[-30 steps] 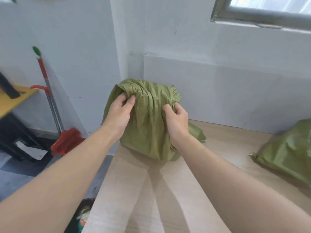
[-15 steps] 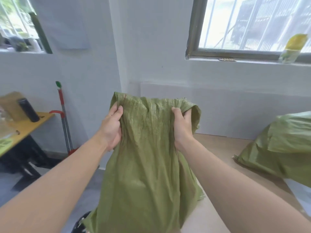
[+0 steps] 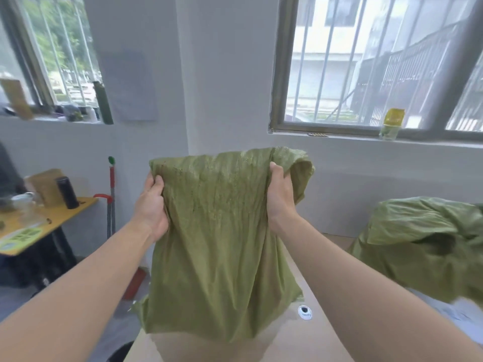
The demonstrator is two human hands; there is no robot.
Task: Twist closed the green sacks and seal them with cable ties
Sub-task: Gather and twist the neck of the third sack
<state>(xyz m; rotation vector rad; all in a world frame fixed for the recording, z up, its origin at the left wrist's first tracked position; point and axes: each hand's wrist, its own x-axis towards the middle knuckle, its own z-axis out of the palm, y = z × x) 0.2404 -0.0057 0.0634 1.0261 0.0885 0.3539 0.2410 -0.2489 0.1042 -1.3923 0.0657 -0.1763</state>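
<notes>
1. Head view: the left hand (image 3: 153, 207) grasps the top left corner of the green sack (image 3: 219, 244), its fingers curled into the cloth. The right hand (image 3: 281, 197) clutches the top right side, and a flap of the rim folds over just beyond it.
2. Both hands hold the sack up in front of the person, stretched flat between them above the near left part of the table (image 3: 326, 335). Whether its lower edge touches the tabletop cannot be told.
3. Its long axis stands upright, mouth up and closed bottom down, broad face toward the camera. It looks slack and lightly filled, if at all.
4. A second sack (image 3: 423, 246) sits crumpled on the table to the right, well apart, with no tie visible on it.
5. The step in hand seems to be gathering the mouth. To do it well, bring the hands together so the top bunches evenly, hold a neck low with one hand and turn the cloth above it tightly, leaving enough neck for a tie.
6. No cable tie shows. A small white round thing (image 3: 304, 312) lies near the sack's lower right corner; what it is cannot be told.
</notes>
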